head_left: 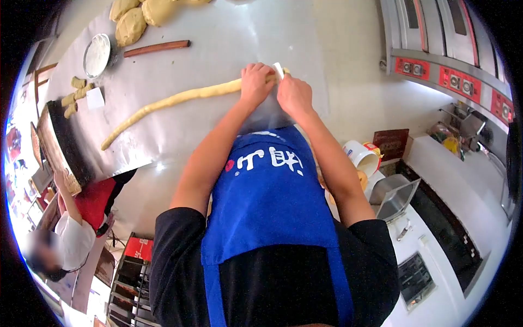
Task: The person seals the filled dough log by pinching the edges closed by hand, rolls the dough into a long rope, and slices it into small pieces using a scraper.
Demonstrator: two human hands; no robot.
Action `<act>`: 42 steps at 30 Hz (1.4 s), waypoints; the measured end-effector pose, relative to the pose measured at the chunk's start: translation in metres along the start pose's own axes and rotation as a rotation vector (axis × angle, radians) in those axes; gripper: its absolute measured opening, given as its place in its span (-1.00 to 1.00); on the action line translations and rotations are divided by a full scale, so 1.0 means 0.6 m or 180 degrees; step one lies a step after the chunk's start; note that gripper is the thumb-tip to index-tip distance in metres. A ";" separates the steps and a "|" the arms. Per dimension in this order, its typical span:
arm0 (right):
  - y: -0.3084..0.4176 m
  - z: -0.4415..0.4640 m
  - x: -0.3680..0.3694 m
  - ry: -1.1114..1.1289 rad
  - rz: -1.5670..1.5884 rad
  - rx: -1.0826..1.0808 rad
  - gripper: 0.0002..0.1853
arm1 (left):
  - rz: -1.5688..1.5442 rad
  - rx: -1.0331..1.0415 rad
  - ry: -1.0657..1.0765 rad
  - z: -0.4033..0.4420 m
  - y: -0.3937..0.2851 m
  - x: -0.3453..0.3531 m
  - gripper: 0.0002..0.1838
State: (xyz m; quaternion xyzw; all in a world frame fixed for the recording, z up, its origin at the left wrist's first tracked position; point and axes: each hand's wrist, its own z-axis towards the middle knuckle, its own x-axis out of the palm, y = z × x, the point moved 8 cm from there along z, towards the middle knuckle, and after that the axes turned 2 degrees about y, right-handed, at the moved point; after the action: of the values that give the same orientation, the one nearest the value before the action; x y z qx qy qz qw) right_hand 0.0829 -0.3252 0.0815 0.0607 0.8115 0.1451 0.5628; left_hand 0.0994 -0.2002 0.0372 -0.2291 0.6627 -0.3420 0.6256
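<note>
A long rope of yellowish dough point(180, 98) lies across the metal table, its thin end at the lower left. My left hand point(256, 83) is closed over the rope near its right end, fingers curled round it. Just to the right, my right hand point(295, 94) grips a white scraper point(279, 71), which stands on edge at the dough. A short bit of dough point(286, 71) shows beyond the scraper. The fingertips of my right hand are partly hidden.
On the metal table point(218, 32) are large dough lumps point(131, 26), a brown rolling stick point(157, 48), a bowl of white powder point(98, 55), small dough pieces point(70, 100) and a white card point(95, 98). Another person point(76, 234) is at the lower left, beside a long tray point(60, 147).
</note>
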 end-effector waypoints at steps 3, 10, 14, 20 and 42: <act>0.011 -0.005 0.029 -0.0183 0.0005 0.0167 -0.79 | 0.0031 -0.0016 0.0067 -0.001 0.002 0.003 -0.78; -0.022 -0.023 -0.013 -0.0548 0.0390 0.0285 -0.71 | -0.0003 -0.0064 -0.0140 -0.009 0.009 -0.015 -0.78; 0.005 -0.021 -0.014 -0.0248 0.0183 0.0032 -0.72 | -0.0013 -0.0105 0.0064 -0.013 0.007 -0.018 -0.80; 0.024 -0.006 0.038 -0.0140 -0.0008 0.0111 -0.71 | 0.0373 -0.0001 0.0065 -0.009 0.008 -0.011 -0.77; 0.015 -0.019 -0.001 -0.0289 0.0215 0.0339 -0.74 | 0.0071 -0.0094 -0.0314 -0.036 0.013 -0.050 -0.73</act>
State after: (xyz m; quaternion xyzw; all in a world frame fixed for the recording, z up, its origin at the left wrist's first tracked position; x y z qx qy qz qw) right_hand 0.0717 -0.3190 0.0885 0.1243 0.7892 0.1178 0.5898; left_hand 0.0824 -0.1693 0.0513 -0.2475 0.6386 -0.3134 0.6578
